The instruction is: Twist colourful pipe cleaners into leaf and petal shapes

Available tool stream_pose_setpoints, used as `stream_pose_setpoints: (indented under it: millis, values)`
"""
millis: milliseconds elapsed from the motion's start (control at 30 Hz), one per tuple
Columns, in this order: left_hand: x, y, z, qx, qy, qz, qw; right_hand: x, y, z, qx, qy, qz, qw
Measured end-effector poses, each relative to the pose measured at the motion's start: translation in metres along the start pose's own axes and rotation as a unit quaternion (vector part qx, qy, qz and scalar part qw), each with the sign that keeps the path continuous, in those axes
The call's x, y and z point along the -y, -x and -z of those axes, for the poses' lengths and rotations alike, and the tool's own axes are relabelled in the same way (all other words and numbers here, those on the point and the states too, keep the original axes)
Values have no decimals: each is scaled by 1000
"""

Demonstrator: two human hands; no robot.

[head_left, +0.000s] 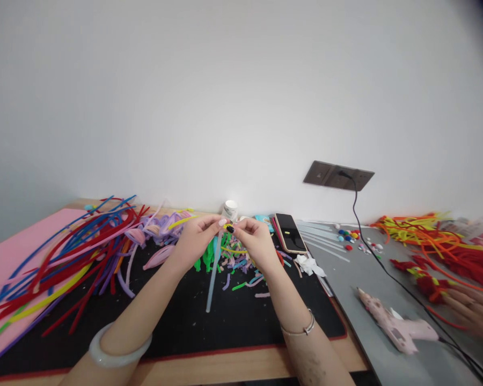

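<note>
Above the middle of the black mat, my left hand (203, 233) and my right hand (253, 236) meet fingertip to fingertip, both closed in a pinch. Between them is a thin yellow pipe cleaner (233, 250), its loop showing just below the fingers. The exact spot where the fingers press is small and partly hidden. Beneath my hands, a clear glue stick (213, 284) slants downward. Green pipe cleaner pieces (209, 257) and many short coloured cuttings (241, 262) lie behind and around it.
Long coloured pipe cleaners (76, 257) pile up at left over a pink sheet (12, 252). A white cup (229, 209) and a phone (290, 234) stand farther back. At right lie a corded glue gun (394, 321), pompoms (348, 236) and a co-worker's hand (473, 308).
</note>
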State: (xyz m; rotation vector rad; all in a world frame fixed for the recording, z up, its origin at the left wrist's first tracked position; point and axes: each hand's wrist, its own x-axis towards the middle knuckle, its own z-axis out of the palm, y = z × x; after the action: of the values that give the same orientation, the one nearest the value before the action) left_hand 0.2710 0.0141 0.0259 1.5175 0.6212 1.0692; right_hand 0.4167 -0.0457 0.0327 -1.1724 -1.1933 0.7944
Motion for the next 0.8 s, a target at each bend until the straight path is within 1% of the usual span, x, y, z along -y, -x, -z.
stream_pose_setpoints:
  millis: [133,233,467,600,800]
  values:
    - [-1,2,-2,7,4,-1,1000,-2,0,-1,-7,-32,-5,999]
    - [-2,4,-3,11,31,13,999,0,1,-2,-6,-42,-12,999]
    - [-7,5,-2,26,90,34,995,6,3,-5,21,-44,-22,999]
    - [-7,5,-3,27,91,20,995,6,3,-5,7,-35,-9,999]
    - [-8,7,-5,39,71,18,997,7,3,-5,-8,-2,-1,1000]
